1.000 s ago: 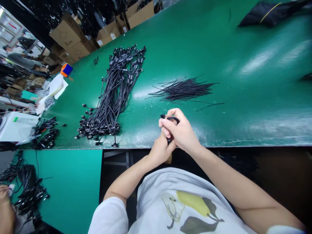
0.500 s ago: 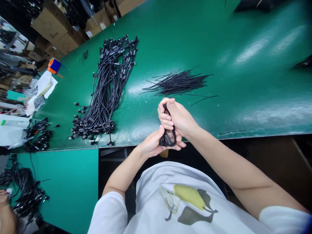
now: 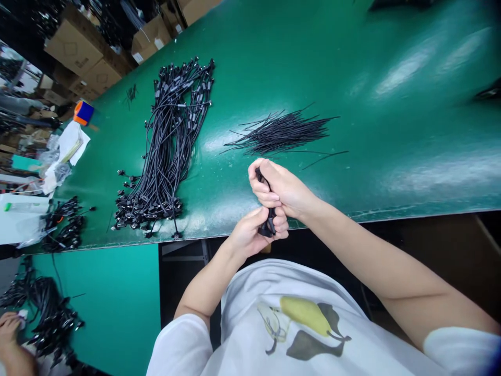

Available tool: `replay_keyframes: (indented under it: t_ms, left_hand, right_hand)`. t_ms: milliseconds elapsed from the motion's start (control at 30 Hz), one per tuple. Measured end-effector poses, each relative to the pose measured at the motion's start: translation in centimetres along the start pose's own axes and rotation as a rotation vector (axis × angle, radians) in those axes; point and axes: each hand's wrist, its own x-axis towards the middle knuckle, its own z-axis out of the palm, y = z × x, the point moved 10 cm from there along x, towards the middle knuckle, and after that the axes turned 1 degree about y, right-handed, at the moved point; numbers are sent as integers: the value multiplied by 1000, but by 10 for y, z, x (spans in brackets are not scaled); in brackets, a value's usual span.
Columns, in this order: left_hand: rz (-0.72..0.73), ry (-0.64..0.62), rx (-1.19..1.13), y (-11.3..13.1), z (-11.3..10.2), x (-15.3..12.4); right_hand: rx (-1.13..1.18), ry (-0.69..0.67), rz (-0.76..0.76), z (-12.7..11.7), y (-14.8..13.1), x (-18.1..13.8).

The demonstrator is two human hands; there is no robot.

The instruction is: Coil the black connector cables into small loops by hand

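Both my hands hold one coiled black cable [image 3: 268, 225] at the near edge of the green table [image 3: 391, 130]. My right hand [image 3: 279, 189] grips the upper end of the coil in a fist. My left hand [image 3: 250, 233] clasps the lower end from below. Most of the coil is hidden inside my fingers. Just beyond my hands lies a loose pile of thin black ties [image 3: 279, 133]. A large bundle of black cables with connectors [image 3: 168, 141] lies to the left.
Cardboard boxes [image 3: 74, 49] stand past the table's far left edge. An orange and blue object [image 3: 83, 112] and white papers [image 3: 68, 146] lie at the left. More black cables [image 3: 62, 224] lie there, and another person's hand [image 3: 10, 334] works on a cable heap at bottom left.
My hands have closed the cable loop into a tighter coil and shifted slightly left. The left hand moved from an open cupped hold to a firmer clasp.
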Motion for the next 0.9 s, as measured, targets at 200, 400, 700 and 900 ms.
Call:
replay_keyframes:
  t_ms: [200, 400, 700, 900]
  left_hand:
    - [-54, 57, 122, -6, -4, -3]
    - [-58, -4, 273, -7, -11, -3]
    - [119, 82, 1140, 7, -26, -4]
    - [227, 181, 1822, 2, -30, -10]
  right_hand:
    - [4, 112, 33, -16, -6, 1]
    - [35, 130, -42, -16, -17, -5]
    - [-169, 238, -169, -25, 2, -22]
    - [-366, 258, -76, -48, 21, -35]
